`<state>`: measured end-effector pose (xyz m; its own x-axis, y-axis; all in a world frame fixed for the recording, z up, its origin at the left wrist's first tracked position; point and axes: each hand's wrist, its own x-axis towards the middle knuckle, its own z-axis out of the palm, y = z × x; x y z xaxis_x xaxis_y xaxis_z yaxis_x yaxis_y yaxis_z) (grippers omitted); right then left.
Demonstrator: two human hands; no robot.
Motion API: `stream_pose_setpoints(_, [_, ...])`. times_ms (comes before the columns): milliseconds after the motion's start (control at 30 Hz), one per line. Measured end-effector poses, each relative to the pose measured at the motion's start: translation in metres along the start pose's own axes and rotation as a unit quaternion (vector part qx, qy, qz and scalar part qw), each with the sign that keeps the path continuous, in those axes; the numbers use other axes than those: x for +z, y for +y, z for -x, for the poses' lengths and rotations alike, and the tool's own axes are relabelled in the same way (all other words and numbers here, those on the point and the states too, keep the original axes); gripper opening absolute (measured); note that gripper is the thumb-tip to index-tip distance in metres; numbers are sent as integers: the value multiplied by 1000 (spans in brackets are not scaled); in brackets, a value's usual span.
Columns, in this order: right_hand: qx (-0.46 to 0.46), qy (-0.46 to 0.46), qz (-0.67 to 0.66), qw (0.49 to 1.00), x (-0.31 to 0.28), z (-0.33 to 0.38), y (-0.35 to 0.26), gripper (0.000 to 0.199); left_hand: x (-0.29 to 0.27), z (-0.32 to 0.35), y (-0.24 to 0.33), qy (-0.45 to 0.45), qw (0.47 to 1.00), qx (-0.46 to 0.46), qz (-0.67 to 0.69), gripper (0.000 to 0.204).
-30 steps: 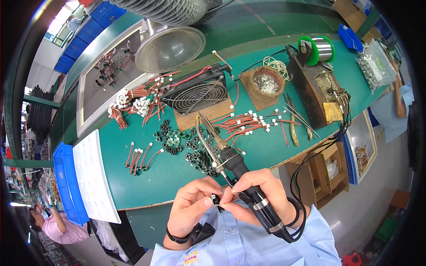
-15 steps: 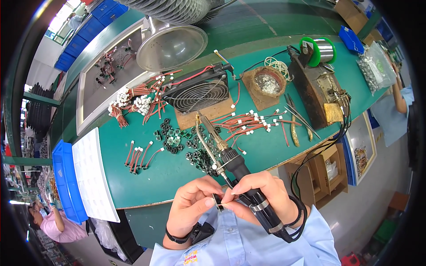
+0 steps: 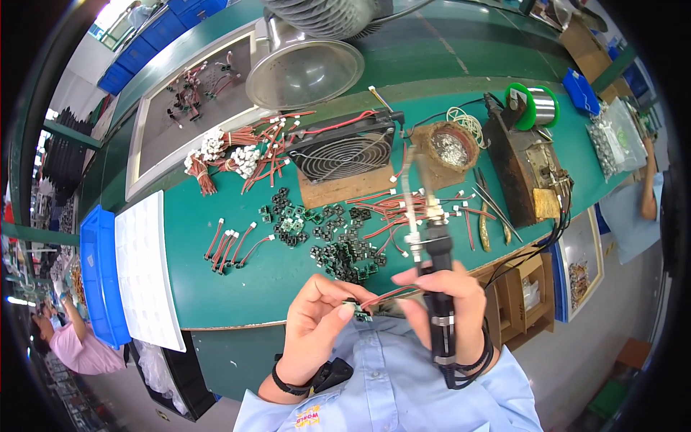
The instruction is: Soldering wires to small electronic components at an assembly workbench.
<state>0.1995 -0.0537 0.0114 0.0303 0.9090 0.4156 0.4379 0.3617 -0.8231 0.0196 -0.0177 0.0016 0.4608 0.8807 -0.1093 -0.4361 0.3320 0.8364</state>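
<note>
My left hand (image 3: 314, 327) pinches a small green-and-black circuit board (image 3: 361, 312) between thumb and fingertips, just past the table's front edge. In my right hand (image 3: 464, 306) a black-handled soldering iron (image 3: 439, 248) stands nearly upright, its metal tip and side tube smeared by motion. Thin red and dark wires (image 3: 392, 294) run from the board toward my right fingers; whether those fingers grip them I cannot tell. Ahead of my left hand lies a pile of small black-and-green boards (image 3: 345, 252). Several short wired boards (image 3: 229, 248) lie left of it.
A black fan (image 3: 345, 155) stands behind the boards, with wire bundles (image 3: 230, 155) beside it. Further right are a round solder container (image 3: 452, 147), pliers (image 3: 484, 223) and a solder spool (image 3: 536, 108). A white tray (image 3: 147, 270) and blue bin (image 3: 101, 277) flank the left edge.
My right hand has moved right, away from the board, and the soldering iron has swung more upright. Wires now show stretched from the board. My left hand stays on the board.
</note>
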Motion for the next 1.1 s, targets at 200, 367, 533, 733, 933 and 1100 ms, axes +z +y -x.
stream_pose_setpoints(200, [-66, 133, 44, 988, -11, 25, 11, 52, 0, -7, -1, 102, 994, 30, -10, 11])
stream_pose_setpoints(367, [-86, 22, 120, 989, -19, 47, 11, 56, -7, -11, -7, 140, 988, 59, -28, 8])
stream_pose_setpoints(533, [-80, -59, 101, 990, -15, 50, 5, 51, -7, -11, -12, 169, 977, 101, -88, 7])
stream_pose_setpoints(733, [-78, -76, 96, 989, -11, 44, 0, 42, -4, -10, -12, 171, 971, 120, -114, 7])
stream_pose_setpoints(933, [-78, -74, 100, 989, -9, 45, 1, 41, -4, -9, -12, 168, 972, 115, -120, 7])
stream_pose_setpoints(1100, [-78, -73, 100, 989, -9, 44, 3, 41, -4, -9, -14, 163, 971, 116, -130, 7])
